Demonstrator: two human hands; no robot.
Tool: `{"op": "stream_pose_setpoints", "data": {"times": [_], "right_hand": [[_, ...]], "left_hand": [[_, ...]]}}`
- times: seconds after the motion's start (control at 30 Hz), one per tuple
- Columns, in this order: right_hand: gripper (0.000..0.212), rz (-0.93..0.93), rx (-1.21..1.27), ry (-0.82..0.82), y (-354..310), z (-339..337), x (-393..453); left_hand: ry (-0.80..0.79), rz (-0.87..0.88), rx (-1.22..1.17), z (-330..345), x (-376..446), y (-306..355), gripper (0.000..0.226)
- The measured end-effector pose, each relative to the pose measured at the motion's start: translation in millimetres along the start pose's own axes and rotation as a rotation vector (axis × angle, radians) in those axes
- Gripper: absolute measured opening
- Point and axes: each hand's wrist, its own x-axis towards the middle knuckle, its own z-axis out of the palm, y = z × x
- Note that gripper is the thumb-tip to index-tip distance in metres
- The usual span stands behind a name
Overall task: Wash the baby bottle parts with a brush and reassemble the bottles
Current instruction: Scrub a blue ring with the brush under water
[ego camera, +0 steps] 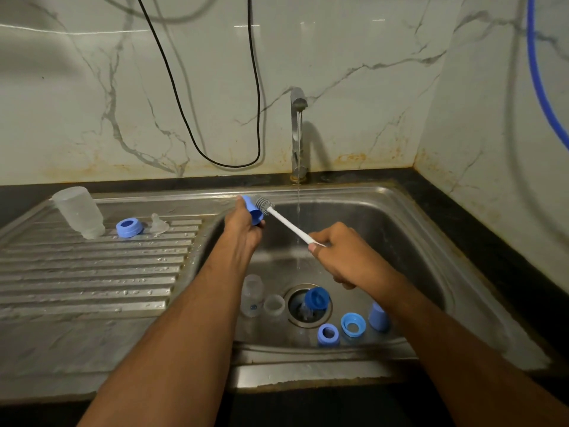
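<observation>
My left hand grips a blue bottle cap over the sink's left rim. My right hand holds the white handle of a bottle brush, whose grey bristles sit at the cap's open mouth. On the drainboard stand an upturned clear bottle, a blue collar ring and a clear teat. In the basin lie a clear bottle, a clear ring, a blue capped part over the drain, two blue rings and a blue cap.
The tap runs a thin stream of water into the steel sink, just behind the brush handle. A ribbed drainboard lies to the left. A black cable hangs on the marble wall, a blue hose at the right.
</observation>
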Motion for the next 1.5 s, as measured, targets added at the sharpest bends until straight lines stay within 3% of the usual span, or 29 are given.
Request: {"op": "stream_pose_setpoints", "data": {"times": [0.23,0.43,0.6,0.83,0.97,1.07,1.23,1.43,1.5], "right_hand": [[0.03,0.005,-0.003,0.079,-6,-1,8],[0.028,0.043,0.08,-0.04,0,-5,-4],[0.028,0.008,0.026,0.097,-5,-3,8],[0.027,-0.007,0.028,0.054,-1,-2,4],[0.027,0.028,0.044,0.007,2,-1,3],[0.027,0.042,0.052,-0.028,-1,-4,-2],[0.027,0.005,-0.004,0.072,-8,-5,4],[0.025,0.044,0.067,-0.043,-5,-9,-5],[0.025,0.057,0.056,-0.005,-5,-11,-3]], "left_hand": [[-0.14,-0.032,-0.004,10,-10,-17,0.04],[-0.12,-0.051,-0.157,-3,2,-2,0.045],[-0.193,-0.062,-0.129,10,-8,-14,0.04],[-0.14,-0.068,0.079,4,1,-10,0.049],[-0.141,-0.112,-0.026,-3,3,-7,0.038],[-0.106,-0.1,-0.092,-7,6,-4,0.042],[-0.184,-0.06,-0.038,11,-10,-12,0.04],[-0.146,-0.049,-0.136,-5,0,0,0.044],[-0.174,-0.038,-0.129,-1,-4,-3,0.041]]}}
